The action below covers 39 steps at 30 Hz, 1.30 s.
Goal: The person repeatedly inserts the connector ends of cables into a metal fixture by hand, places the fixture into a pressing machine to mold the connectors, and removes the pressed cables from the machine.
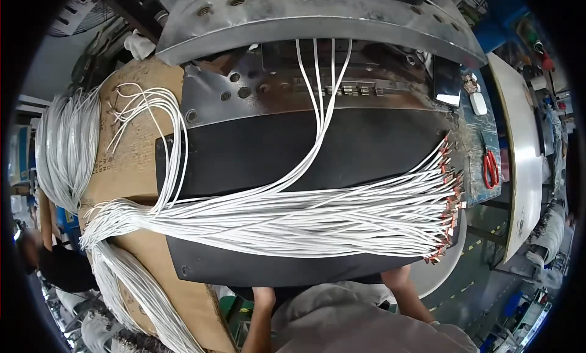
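Note:
My left hand reaches under the front edge of a black board, and my right hand is under the same edge farther right. The board hides the fingers of both. Across the board lies a thick bundle of white cables, gathered at the left and fanning out to the right. Reddish and metallic connectors tip their right ends. Several cables leave the bundle and run up into a metal machine at the back.
Cardboard at the left bears looped cables. A large cable coil hangs beyond it. Red-handled scissors, a phone-like black device and a white mouse-shaped object lie on the right. A person's dark sleeve shows far left.

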### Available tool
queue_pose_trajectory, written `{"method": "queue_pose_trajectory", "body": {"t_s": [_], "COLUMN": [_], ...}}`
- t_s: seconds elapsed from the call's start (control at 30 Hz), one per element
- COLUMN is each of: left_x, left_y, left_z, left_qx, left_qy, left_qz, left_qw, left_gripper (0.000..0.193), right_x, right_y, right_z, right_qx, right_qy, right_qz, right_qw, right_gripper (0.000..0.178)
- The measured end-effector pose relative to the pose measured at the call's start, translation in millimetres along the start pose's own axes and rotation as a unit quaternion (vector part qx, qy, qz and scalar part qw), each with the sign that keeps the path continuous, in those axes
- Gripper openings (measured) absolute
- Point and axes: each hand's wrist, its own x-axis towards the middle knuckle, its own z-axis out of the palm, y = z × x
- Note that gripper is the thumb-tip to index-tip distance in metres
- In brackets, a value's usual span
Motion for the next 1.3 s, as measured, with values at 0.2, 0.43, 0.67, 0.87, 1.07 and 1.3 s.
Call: {"method": "queue_pose_trajectory", "body": {"t_s": [0.2,0.43,0.67,0.87,1.07,1.3], "left_x": [-4,5,-54,3,80,61], "left_y": [11,12,175,265,281,298], "left_z": [-2,-24,61,167,169,138], "left_qx": [-0.003,0.047,0.338,0.519,0.641,0.574], "left_qy": [0.031,-0.030,-0.543,-0.248,-0.205,-0.274], "left_qz": [-0.043,0.048,-0.025,0.613,0.563,0.610], "left_qw": [0.999,0.997,0.769,0.542,0.480,0.474], "left_gripper": [0.066,0.062,0.035,0.035,0.036,0.025], "right_x": [11,25,-16,42,91,119], "right_y": [-9,-8,-69,-198,-209,-250], "right_z": [11,3,132,250,261,216], "right_qx": [-0.008,0.006,-0.179,-0.489,-0.735,-0.778], "right_qy": [-0.012,-0.102,-0.344,-0.597,-0.390,-0.362], "right_qz": [0.035,0.023,0.319,-0.195,-0.339,-0.256], "right_qw": [0.999,0.995,0.865,0.606,0.440,0.445], "right_gripper": [0.067,0.065,0.049,0.059,0.070,0.050]}}
